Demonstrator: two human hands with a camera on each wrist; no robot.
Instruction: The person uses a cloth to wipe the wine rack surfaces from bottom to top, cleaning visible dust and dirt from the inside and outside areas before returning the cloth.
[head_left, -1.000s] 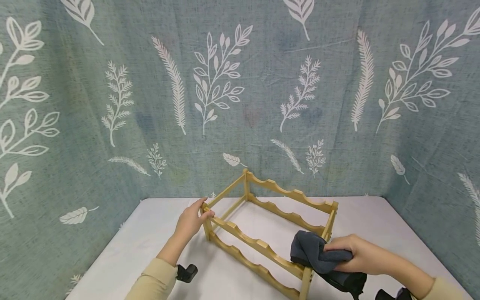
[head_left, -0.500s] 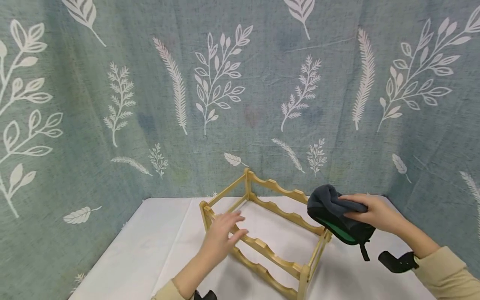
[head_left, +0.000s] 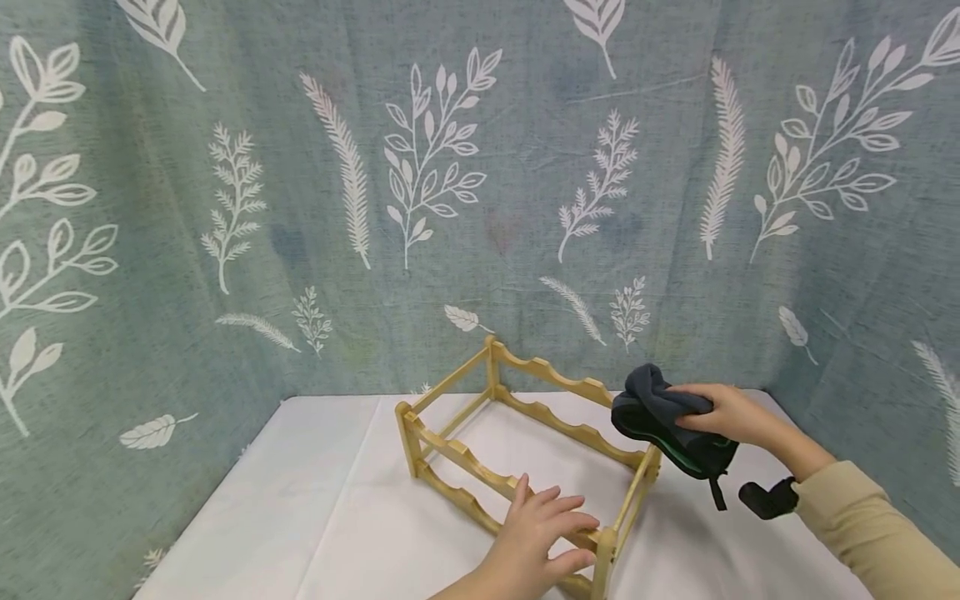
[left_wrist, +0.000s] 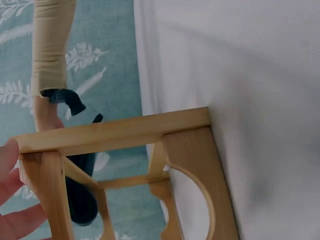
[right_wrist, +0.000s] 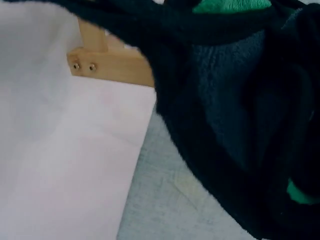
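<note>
A light wooden rack (head_left: 465,458) with scalloped rails stands slantwise on the white table. Above its front rail, near the right front post, my left hand (head_left: 528,542) reaches with spread fingers. In the left wrist view its fingertips (left_wrist: 22,220) are at the post's top corner; I cannot tell whether they touch. My right hand (head_left: 731,414) grips a bunched, dark grey cloth (head_left: 660,417) with black edging, a green underside and a hanging loop. It is raised over the rack's right end. Dark folds of this cloth fill much of the right wrist view, hiding the hand.
The white table (head_left: 315,492) has a cloth covering with a crease on the left. Blue-green leaf-patterned curtains (head_left: 495,208) enclose it at the back and sides. Screw heads (right_wrist: 84,66) show on a rack post in the right wrist view.
My left hand has left the rack's left corner and moved right along the front rail. My right hand has lifted the cloth off the right front corner, up and back.
</note>
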